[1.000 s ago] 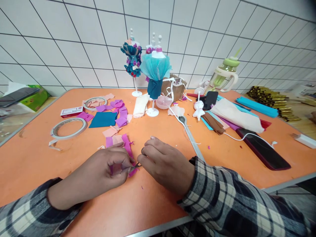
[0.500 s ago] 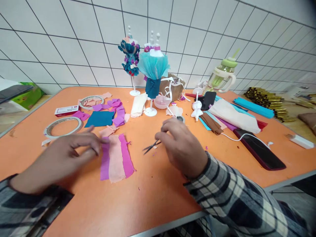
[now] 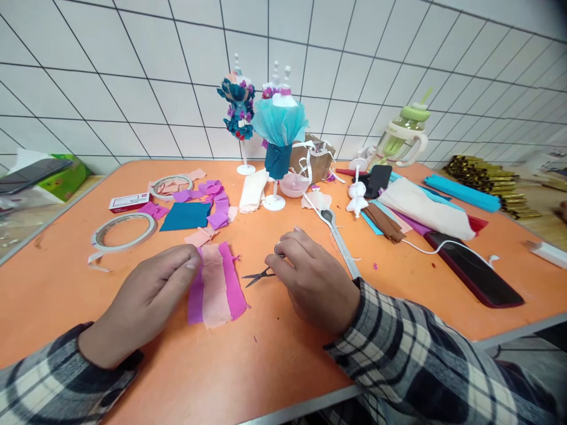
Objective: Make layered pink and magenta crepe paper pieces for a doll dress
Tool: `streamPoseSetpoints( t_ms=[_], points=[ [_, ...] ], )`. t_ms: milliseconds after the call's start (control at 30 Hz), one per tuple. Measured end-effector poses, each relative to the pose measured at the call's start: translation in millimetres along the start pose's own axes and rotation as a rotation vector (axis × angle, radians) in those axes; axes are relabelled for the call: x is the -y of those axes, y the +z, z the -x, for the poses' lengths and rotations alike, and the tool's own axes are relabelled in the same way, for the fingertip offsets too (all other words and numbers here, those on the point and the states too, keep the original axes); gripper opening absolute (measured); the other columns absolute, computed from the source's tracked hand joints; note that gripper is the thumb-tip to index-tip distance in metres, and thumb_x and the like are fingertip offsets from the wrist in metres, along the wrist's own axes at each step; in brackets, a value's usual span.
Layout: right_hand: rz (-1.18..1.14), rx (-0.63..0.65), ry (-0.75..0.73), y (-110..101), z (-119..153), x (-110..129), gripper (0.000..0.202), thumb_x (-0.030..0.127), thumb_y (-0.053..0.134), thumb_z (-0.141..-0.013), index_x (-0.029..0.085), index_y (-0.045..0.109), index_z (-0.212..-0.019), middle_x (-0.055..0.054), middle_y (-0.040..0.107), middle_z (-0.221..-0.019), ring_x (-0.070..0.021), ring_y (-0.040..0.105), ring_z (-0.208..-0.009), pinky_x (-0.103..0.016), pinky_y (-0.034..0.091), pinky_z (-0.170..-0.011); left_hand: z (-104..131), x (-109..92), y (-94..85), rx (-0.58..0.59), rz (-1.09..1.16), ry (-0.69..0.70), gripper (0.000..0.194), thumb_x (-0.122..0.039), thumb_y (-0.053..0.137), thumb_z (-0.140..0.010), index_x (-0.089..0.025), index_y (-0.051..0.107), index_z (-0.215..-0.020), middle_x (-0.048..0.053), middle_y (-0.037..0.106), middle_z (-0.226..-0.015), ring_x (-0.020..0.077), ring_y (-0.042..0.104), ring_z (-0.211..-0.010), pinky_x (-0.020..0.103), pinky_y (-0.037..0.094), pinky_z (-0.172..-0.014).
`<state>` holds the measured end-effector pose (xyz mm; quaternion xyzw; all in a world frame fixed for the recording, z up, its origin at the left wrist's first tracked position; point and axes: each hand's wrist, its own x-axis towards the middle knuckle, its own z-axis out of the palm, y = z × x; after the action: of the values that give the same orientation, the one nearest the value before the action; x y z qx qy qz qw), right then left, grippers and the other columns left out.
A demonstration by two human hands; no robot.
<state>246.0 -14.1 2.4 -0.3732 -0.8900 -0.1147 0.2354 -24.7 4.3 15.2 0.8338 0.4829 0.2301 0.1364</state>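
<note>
My right hand (image 3: 312,280) is closed around the handles of small scissors (image 3: 262,275). Their blades stand slightly apart and point left, just above the table. A striped piece of crepe paper (image 3: 216,286), pink in the middle with purple and magenta sides, lies in front of me. At its upper left edge my left hand (image 3: 148,295) is closed, thumb and forefinger pinching the purple side. Beyond it lie a dark teal crepe paper square (image 3: 186,216) and purple paper scraps (image 3: 217,206).
Rolls of tape (image 3: 100,239) lie at the left beside a small red-white box (image 3: 129,202). Small dress stands (image 3: 280,136) line the back. A long grey tool (image 3: 341,245) lies behind my right hand. Crepe paper rolls (image 3: 425,206) and a dark phone-like slab (image 3: 476,271) occupy the right.
My left hand has closed at the purple edge; its fingers were looser before. My right hand has moved left with the scissors, whose blades are now further apart and nearer the striped paper.
</note>
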Motion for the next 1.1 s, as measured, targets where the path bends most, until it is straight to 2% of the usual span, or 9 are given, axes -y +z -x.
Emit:
streamPoseSetpoints(
  t_ms=[67,133,200,267,533,700,833,1000,1100],
  points=[
    [-0.004,0.011,-0.004,0,0,1,0.034,0.008,0.034,-0.099,0.011,0.067,-0.095,-0.011,0.058,-0.094,-0.0252,0.051,-0.102,-0.046,0.037,-0.116,0,-3,1.6,0.002,0.031,0.006,0.037,-0.030,0.032,-0.102,-0.023,0.038,-0.066,-0.003,0.042,-0.061,0.0146,0.044,-0.056,0.028,0.039,-0.055],
    [-0.009,0.030,-0.013,0,0,3,0.033,0.009,0.034,-0.100,0.012,0.066,-0.095,-0.011,0.058,-0.094,-0.0252,0.052,-0.103,-0.046,0.036,-0.117,0,-6,5.3,0.043,0.050,0.061,0.034,-0.029,0.041,-0.100,-0.021,0.050,-0.068,-0.001,0.055,-0.067,0.0154,0.054,-0.064,0.027,0.044,-0.063],
    [-0.006,0.060,-0.027,1,-1,6,0.031,0.010,0.035,-0.100,0.012,0.065,-0.095,-0.010,0.058,-0.095,-0.0254,0.052,-0.105,-0.046,0.035,-0.118,-2,-10,10.8,0.098,0.068,0.116,0.024,-0.030,0.047,-0.099,-0.020,0.066,-0.088,0.003,0.071,-0.089,0.0184,0.065,-0.084,0.028,0.049,-0.079],
    [0.004,0.093,-0.045,2,-1,9,0.028,0.011,0.036,-0.101,0.013,0.064,-0.096,-0.010,0.058,-0.096,-0.0253,0.052,-0.107,-0.045,0.034,-0.119,-4,-14,16.7,0.147,0.088,0.151,0.026,-0.031,0.047,-0.099,-0.021,0.070,-0.105,0.005,0.075,-0.104,0.0208,0.068,-0.097,0.030,0.050,-0.086],
    [0.040,0.072,-0.099,6,-2,22,0.023,0.014,0.040,-0.102,0.015,0.060,-0.091,-0.007,0.057,-0.090,-0.0232,0.054,-0.100,-0.041,0.035,-0.119,-8,-26,26.5,0.277,0.069,0.233,0.031,-0.025,0.042,-0.094,-0.020,0.061,-0.070,0.002,0.066,-0.068,0.0183,0.059,-0.068,0.033,0.046,-0.071],
    [0.041,0.095,-0.102,6,0,24,0.024,0.013,0.039,-0.102,0.016,0.059,-0.089,-0.006,0.056,-0.087,-0.0226,0.054,-0.096,-0.041,0.036,-0.119,-7,-24,24.4,0.283,0.024,0.324,0.018,-0.016,0.046,-0.082,-0.022,0.058,-0.071,-0.002,0.062,-0.067,0.0162,0.056,-0.067,0.038,0.043,-0.090],
    [0.030,0.087,-0.103,6,0,22,0.025,0.012,0.038,-0.101,0.016,0.060,-0.090,-0.006,0.056,-0.088,-0.0225,0.053,-0.096,-0.041,0.034,-0.120,-9,-22,17.3,0.313,0.030,0.314,0.020,-0.017,0.045,-0.084,-0.023,0.060,-0.070,-0.004,0.062,-0.066,0.0154,0.055,-0.064,0.036,0.045,-0.090],
    [0.030,0.088,-0.104,6,-1,22,0.026,0.011,0.039,-0.101,0.016,0.060,-0.088,-0.006,0.055,-0.086,-0.0220,0.053,-0.095,-0.041,0.034,-0.119,-10,-21,11.5,0.325,-0.008,0.280,0.021,-0.017,0.049,-0.083,-0.024,0.063,-0.069,-0.006,0.064,-0.066,0.0126,0.058,-0.062,0.043,0.035,-0.111],
    [0.021,0.110,-0.091,5,-1,21,0.028,0.010,0.037,-0.101,0.016,0.061,-0.089,-0.007,0.056,-0.087,-0.0224,0.053,-0.096,-0.042,0.035,-0.119,-11,-19,10.0,0.323,0.025,0.261,0.022,-0.020,0.050,-0.083,-0.024,0.064,-0.066,-0.004,0.066,-0.066,0.0146,0.060,-0.065,0.039,0.042,-0.105]
  ],
)
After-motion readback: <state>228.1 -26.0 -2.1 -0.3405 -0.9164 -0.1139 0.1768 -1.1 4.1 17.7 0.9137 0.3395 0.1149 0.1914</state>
